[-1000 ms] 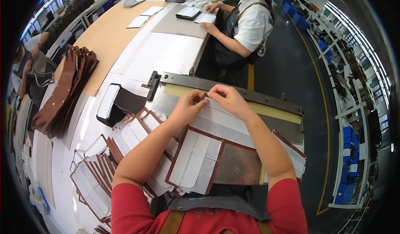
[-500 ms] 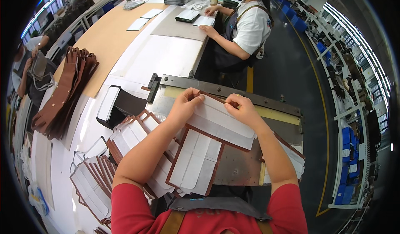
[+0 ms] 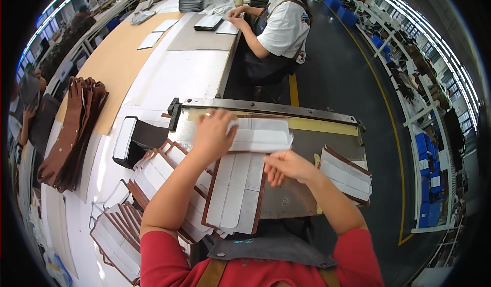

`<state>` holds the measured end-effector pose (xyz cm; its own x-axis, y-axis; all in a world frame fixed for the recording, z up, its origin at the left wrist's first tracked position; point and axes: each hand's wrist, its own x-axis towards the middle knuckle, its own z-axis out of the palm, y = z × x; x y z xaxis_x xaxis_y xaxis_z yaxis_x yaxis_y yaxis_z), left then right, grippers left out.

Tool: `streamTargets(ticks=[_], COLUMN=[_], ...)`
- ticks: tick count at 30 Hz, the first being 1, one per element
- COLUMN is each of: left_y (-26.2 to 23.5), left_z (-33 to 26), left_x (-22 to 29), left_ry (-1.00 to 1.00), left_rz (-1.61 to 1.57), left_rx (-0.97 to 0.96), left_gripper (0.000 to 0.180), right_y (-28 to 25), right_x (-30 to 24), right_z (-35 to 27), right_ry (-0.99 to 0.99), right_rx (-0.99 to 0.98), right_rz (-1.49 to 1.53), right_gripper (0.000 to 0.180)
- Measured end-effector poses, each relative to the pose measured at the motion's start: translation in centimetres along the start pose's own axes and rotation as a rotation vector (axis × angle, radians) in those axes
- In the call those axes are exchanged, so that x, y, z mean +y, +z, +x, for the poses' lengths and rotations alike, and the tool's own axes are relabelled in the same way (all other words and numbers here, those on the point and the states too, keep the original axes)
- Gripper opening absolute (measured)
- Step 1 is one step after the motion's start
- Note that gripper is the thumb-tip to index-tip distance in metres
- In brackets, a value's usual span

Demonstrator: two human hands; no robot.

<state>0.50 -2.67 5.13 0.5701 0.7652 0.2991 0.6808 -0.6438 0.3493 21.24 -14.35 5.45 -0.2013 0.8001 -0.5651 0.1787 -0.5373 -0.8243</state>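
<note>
Right hand (image 3: 286, 167) drawn back, loosely curled, left hand (image 3: 212, 136) pressing flat white strip (image 3: 261, 135)

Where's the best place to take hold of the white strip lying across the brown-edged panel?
Pinch the white strip at its free right end, coming from the right. It lies flat, the left hand already presses its left end, and the right hand sits just below that free end.

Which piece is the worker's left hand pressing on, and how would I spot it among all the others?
Find the grey metal plate in front of the worker. Near its far edge, the left hand presses a white folded piece. Unlike the brown-edged panels nearby, it lies crosswise and shows no brown border.
</note>
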Motion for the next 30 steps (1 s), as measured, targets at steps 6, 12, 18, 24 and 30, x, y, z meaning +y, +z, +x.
streamTargets(ticks=[6,12,18,24,30], left_y=[2.7,2.3,4.2,4.5,4.2], left_z=[-0.9,-0.7,-0.6,-0.5,-0.2], left_x=[-0.8,-1.3,-1.0,-0.7,-1.2], left_ry=[0.113,0.059,0.043,0.034,0.065], left_rz=[0.059,0.169,0.125,0.141,0.138], left_rx=[-0.179,-0.294,-0.286,-0.27,-0.261], left_gripper=[0.03,0.043,0.048,0.048,0.047], right_y=[-2.7,-4.5,-6.2,-3.9,-3.1], right_x=[-0.7,1.8,0.7,2.2,2.5], right_z=[1.2,3.7,3.2,3.4,3.5], right_ry=[-0.483,-0.567,-0.544,-0.713,-0.689], right_rx=[0.584,0.677,0.68,0.742,0.775], right_rz=[-0.753,-1.233,-1.377,-1.362,-1.377], right_gripper=[0.026,0.036,0.037,0.035,0.036])
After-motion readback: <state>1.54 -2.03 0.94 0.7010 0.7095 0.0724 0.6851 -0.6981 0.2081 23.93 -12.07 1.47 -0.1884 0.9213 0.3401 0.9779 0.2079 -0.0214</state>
